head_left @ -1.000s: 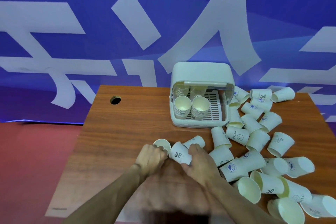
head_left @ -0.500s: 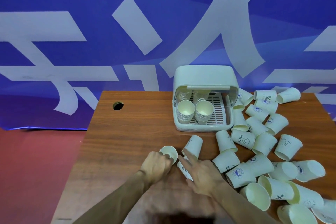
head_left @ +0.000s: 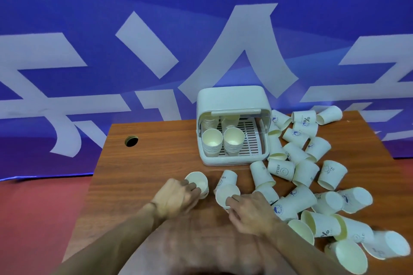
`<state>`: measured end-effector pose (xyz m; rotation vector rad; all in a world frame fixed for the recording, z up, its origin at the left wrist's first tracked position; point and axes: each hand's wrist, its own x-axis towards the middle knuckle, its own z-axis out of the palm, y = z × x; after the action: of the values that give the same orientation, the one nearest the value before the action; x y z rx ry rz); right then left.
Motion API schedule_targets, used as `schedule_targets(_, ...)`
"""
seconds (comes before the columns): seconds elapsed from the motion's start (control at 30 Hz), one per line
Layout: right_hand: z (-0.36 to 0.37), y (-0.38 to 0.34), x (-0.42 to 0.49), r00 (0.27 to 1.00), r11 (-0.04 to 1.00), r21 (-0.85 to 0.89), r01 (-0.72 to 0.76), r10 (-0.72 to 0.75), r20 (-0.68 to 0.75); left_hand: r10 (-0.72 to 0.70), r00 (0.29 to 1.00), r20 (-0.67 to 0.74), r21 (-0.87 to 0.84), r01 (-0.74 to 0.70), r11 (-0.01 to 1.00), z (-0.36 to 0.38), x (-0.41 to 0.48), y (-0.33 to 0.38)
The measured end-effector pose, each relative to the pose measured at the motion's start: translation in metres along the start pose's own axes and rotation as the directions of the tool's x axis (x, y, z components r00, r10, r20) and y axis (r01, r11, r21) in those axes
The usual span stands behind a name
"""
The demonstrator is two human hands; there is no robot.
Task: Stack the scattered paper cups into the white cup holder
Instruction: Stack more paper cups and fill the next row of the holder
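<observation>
The white cup holder (head_left: 232, 98) stands at the table's back, its lid raised, with several stacks of cups (head_left: 212, 144) on its slatted tray. My left hand (head_left: 175, 196) grips an upright paper cup (head_left: 197, 182) near the front. My right hand (head_left: 250, 210) holds another cup (head_left: 225, 193) tilted with its mouth toward me. A cup printed HELLO (head_left: 228, 177) lies just behind it. Several loose cups (head_left: 306, 172) lie scattered on their sides to the right.
The wooden table (head_left: 145, 169) has a round cable hole (head_left: 131, 141) at the back left. A blue banner with white shapes hangs behind. Red floor lies to the left. Cups crowd the right half down to the front right corner (head_left: 350, 257).
My right hand has turned its cup mouth-up toward me and drawn it nearer. My left hand keeps hold of the upright cup. The camera has tilted, shifting the scene lower.
</observation>
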<state>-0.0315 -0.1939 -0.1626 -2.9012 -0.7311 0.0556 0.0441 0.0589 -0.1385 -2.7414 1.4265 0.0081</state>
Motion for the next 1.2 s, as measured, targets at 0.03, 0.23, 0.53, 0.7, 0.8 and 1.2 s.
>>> schedule_targets(0.03,-0.008,0.005,0.000,0.998,0.999,0.031,-0.037,0.039,-0.057,-0.003,0.998,-0.056,-0.002,0.003,1.000,-0.008,0.004,-0.007)
schedule_targets(0.23,-0.045,0.040,0.019,0.920,0.980,0.152,-0.131,0.177,-0.350,-0.037,0.951,-0.307,-0.003,0.038,0.999,-0.054,0.037,-0.044)
schedule_targets(0.53,-0.063,0.103,0.061,0.816,0.974,0.174,-0.143,0.216,-0.536,-0.172,0.951,-0.258,-0.073,0.158,0.985,-0.054,0.089,-0.060)
schedule_targets(0.7,-0.048,0.123,0.079,0.887,0.985,0.168,-0.047,0.119,-0.447,-0.200,0.972,-0.124,-0.052,0.195,0.979,-0.042,0.098,-0.061)
schedule_targets(0.8,-0.039,0.127,0.090,0.931,0.970,0.238,-0.038,0.121,-0.345,-0.168,0.984,-0.062,-0.023,0.167,0.986,-0.037,0.104,-0.065)
schedule_targets(1.2,-0.007,0.136,0.120,0.984,0.963,0.201,-0.178,0.178,0.018,-0.192,0.957,0.217,-0.115,0.220,0.969,-0.003,0.138,-0.071)
